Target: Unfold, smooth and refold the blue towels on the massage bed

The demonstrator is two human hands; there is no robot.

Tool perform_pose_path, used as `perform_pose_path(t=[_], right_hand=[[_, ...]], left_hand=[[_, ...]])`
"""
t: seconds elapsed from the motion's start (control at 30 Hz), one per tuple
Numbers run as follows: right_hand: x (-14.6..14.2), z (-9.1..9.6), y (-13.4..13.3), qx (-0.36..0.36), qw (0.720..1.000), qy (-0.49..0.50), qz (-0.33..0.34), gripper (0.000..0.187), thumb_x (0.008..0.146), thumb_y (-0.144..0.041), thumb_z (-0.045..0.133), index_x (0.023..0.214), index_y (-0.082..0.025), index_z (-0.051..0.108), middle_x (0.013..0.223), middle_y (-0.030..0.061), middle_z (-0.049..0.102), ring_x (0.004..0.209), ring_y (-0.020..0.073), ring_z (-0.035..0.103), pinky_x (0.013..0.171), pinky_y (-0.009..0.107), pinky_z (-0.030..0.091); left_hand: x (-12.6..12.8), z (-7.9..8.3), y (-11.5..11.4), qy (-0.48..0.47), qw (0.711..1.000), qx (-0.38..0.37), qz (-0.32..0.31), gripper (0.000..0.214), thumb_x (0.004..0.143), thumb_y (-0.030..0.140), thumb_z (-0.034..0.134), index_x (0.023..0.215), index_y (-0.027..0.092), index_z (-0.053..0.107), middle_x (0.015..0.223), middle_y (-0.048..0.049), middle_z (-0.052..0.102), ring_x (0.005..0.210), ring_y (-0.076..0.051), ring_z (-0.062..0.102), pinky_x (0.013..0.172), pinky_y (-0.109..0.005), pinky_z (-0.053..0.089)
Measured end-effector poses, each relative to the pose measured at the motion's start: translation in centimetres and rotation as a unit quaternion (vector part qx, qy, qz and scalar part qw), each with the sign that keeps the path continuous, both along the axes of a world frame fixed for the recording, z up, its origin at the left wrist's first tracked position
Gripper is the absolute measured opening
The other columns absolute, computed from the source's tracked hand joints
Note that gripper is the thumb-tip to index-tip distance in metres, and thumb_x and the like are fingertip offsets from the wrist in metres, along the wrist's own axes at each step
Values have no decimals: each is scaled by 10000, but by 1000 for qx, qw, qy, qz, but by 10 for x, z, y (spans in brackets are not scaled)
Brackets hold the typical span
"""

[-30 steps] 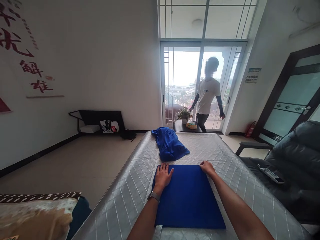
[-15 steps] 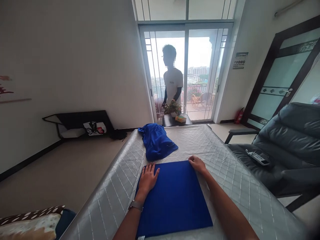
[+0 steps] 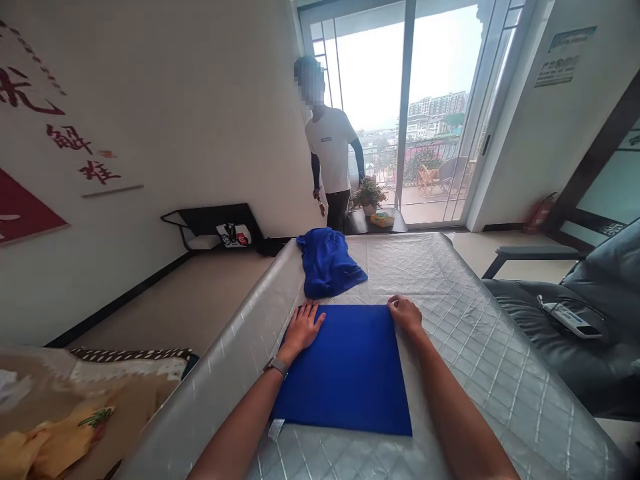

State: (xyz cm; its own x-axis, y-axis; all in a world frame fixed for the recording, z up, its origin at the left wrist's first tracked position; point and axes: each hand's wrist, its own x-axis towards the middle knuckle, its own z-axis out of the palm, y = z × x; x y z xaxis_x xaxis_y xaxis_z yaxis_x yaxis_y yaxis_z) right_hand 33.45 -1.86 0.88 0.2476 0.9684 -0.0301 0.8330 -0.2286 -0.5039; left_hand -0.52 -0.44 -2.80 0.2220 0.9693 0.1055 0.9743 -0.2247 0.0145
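I stand in a pale room: a white wall (image 3: pixel 210 113) with red lettering fills the left of the frame, and tall sliding glass doors (image 3: pixel 440 100) take the upper centre and right. A quilted silver mattress (image 3: pixel 480 347) runs from the bottom edge up toward those doors and carries everything I touch. A dark recliner (image 3: pixel 600 280) sits at the right edge with a remote (image 3: pixel 570 319) on its seat, and a patterned pillow (image 3: pixel 90 393) lies at lower left. Another person (image 3: pixel 330 157) in a white shirt stands by the doors, upper centre, next to a small side table (image 3: pixel 376 223) with a potted plant (image 3: pixel 369 195).

The folded blue cloth (image 3: pixel 350 367) lies flat at the centre of the mattress, between my forearms. Its long axis runs from me up toward the doors, its far edge pointing at the crumpled blue garment (image 3: pixel 327 270) just beyond, and a white label (image 3: pixel 275 429) sticks out at its near left corner.

My left hand (image 3: pixel 303 328) lies flat on the far left corner, fingers spread, a watch (image 3: pixel 277 365) on the wrist. My right hand (image 3: pixel 406 315) rests at the far right corner with the fingers curled in. I cannot tell whether they pinch the fabric.
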Motion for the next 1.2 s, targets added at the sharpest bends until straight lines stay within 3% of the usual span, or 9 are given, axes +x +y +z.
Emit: perform_pose_path(t=[0.13,0.23,0.33,0.43,0.57,0.9,1.07,1.2], right_hand=[[-24,6,-6,40,999,-33,-8,395,965,-249,381,1222,-207,678,1258,117,681,1150,249,614,918,339,443],[-51,8,-12,78,995,-57,5,458,980,-255,355,1343,-174,624,1414,151,596,1349,273,474,1114,401,316],[-74,0,-18,39,995,-91,34,591,1010,-385,324,1515,-109,457,1604,155,397,1492,292,286,1213,461,157],[-83,-13,-21,-19,991,-122,48,701,1023,-470,254,1592,-63,285,1677,137,228,1546,283,157,1237,479,71],[-81,-25,-21,-20,988,-148,46,705,1028,-477,218,1609,-77,235,1691,122,172,1556,261,124,1243,470,38],[-77,-32,-19,3,979,-197,50,687,1021,-468,232,1601,-103,286,1676,112,232,1552,254,163,1245,481,102],[-73,-35,-24,18,971,-232,49,683,1011,-413,212,1595,-67,287,1675,117,231,1555,261,150,1252,469,104],[-68,-39,-31,-13,972,-222,83,713,1009,-456,183,1605,-72,253,1682,86,203,1558,243,134,1258,445,116]], left_hand=[[1,1,1,5,1000,-16,5,724,1047,582,149,1592,132,307,1650,-124,315,1534,-275,252,1256,-490,171],[1,2,2,4,1000,-20,1,716,1048,575,141,1594,141,303,1650,-122,316,1533,-271,256,1257,-493,165],[1,4,1,0,1000,-22,0,704,1049,567,142,1591,151,312,1651,-118,313,1535,-270,251,1259,-498,161],[3,5,1,-6,1000,-28,3,701,1048,571,154,1587,156,322,1646,-113,328,1535,-267,251,1260,-497,160],[5,6,1,-16,1000,-20,7,684,1048,567,171,1570,168,361,1634,-107,358,1522,-268,286,1257,-496,170],[9,7,-1,-44,999,2,18,660,1044,560,173,1547,206,413,1611,-86,411,1505,-247,321,1256,-472,189],[9,6,-2,-76,997,13,21,660,1035,585,152,1534,259,435,1606,-65,422,1512,-270,301,1257,-583,78],[9,1,0,-97,995,9,27,686,1022,619,154,1537,260,431,1608,-71,417,1513,-287,293,1241,-633,68]])
